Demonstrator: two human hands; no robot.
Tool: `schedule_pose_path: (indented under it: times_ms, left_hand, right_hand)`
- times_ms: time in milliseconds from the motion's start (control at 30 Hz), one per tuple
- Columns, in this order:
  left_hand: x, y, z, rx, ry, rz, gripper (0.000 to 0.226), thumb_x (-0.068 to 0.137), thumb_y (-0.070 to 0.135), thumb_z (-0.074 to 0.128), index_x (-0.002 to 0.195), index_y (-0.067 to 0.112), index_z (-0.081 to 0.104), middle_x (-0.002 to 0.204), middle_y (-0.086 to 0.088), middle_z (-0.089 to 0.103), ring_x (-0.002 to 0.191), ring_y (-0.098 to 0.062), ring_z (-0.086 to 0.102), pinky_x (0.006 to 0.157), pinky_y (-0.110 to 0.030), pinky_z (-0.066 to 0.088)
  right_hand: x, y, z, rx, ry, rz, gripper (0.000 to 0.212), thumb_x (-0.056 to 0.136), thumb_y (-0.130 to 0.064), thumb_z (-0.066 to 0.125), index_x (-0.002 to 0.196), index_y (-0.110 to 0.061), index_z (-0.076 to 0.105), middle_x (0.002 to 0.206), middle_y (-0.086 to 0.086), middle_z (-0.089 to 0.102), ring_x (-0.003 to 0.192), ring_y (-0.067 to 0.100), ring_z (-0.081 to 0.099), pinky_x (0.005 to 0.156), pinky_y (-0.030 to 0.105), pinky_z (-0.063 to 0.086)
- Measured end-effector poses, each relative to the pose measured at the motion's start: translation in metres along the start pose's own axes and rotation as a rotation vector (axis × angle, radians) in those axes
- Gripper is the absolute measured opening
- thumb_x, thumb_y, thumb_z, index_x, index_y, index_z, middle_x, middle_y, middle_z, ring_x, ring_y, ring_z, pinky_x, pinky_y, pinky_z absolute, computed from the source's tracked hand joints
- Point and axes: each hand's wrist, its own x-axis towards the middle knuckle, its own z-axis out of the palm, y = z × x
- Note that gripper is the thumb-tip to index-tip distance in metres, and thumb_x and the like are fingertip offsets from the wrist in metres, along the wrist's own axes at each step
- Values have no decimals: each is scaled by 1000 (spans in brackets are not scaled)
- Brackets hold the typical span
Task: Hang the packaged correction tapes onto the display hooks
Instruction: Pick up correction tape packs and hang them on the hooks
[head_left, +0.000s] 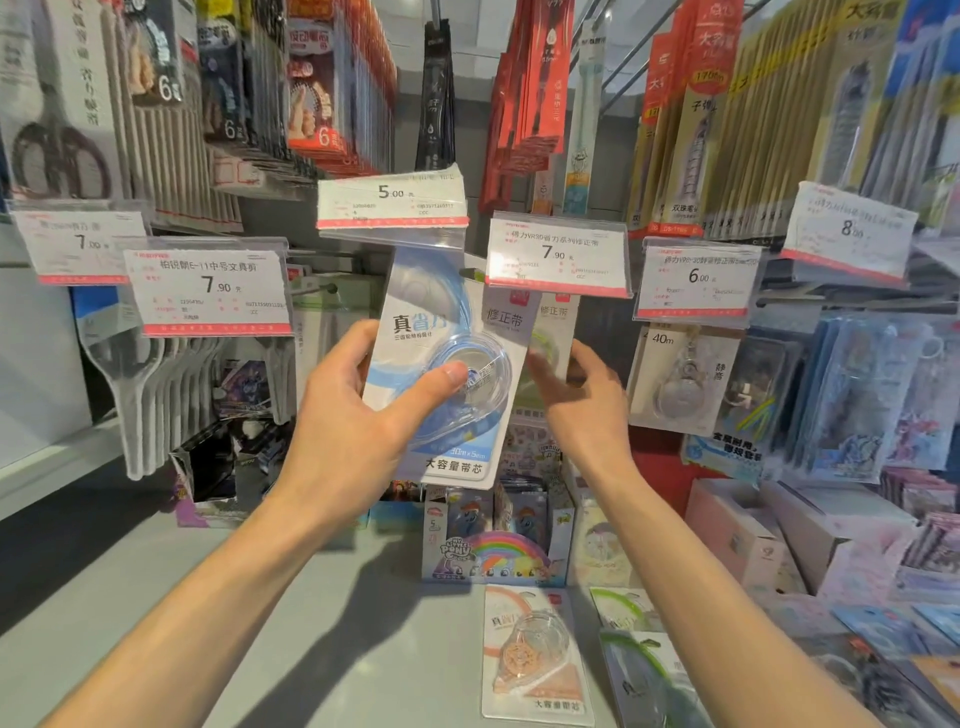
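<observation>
— Holding the blue correction tape pack (441, 364) is the left hand (353, 410): thumb pressed across the clear blister, fingers curled behind the card. Which way does the pack run?

— Long axis near upright, top leaning slightly right, its upper edge tucked behind the 5.00 price tag (392, 205). The hook itself is hidden there, so whether the hole has caught is unclear.

— And the right hand (582, 400)?

— Fingers extended and holding nothing, just right of the pack, by the hanging green pack (550, 332). More packs, one orange (535, 654), lie on the shelf (311, 623) below.
</observation>
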Motion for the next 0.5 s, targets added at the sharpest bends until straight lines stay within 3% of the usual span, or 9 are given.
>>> schedule_pose_path:
  times_ms: [67,167,233,333,433,500]
  left_hand:
    - [0,-1,1,17,0,-7,37,76,41,78,110,30,67,103,19,78,92,-2,75,76,-14,55]
    - [-1,-5,4,24,-3,-9,36,78,42,76,111,29,68,103,21,78,93,-1,74,77,-14,55]
    - [-3,-7,8,2,2,-10,34,80,41,75,111,29,67,103,22,77,94,0,74,76,-13,54]
    - [-6,-13,18,-24,-20,-20,27,84,36,78,109,32,68,104,21,78,94,0,74,75,-12,54]
    - [-6,-20,29,-31,-57,-48,30,85,36,79,111,28,69,104,18,78,94,-1,75,75,-12,54]
    - [-3,-25,37,-27,-54,-71,32,83,40,77,110,26,69,101,18,78,91,0,74,74,-12,53]
  right_hand:
    - [2,2,-4,-33,-44,1,56,94,-69,54,131,-28,66,116,4,72,101,19,69,83,37,55]
    - [-7,7,-17,82,-33,27,41,100,-42,63,135,-22,63,106,-10,69,90,-6,67,72,8,52]
    - [-18,11,-29,120,37,-30,28,99,-33,66,126,-24,65,97,-17,68,85,-16,64,67,0,46]
    - [-33,9,-47,169,37,-106,11,98,-38,65,107,-36,72,98,-17,76,94,-7,69,76,10,52]
    - [-44,-3,-54,258,-146,-115,29,96,-54,58,105,-34,77,103,-16,79,101,4,72,88,28,57]
    - [-48,-9,-51,308,-235,-105,31,95,-55,61,106,-31,77,105,-13,80,102,6,73,88,25,58]
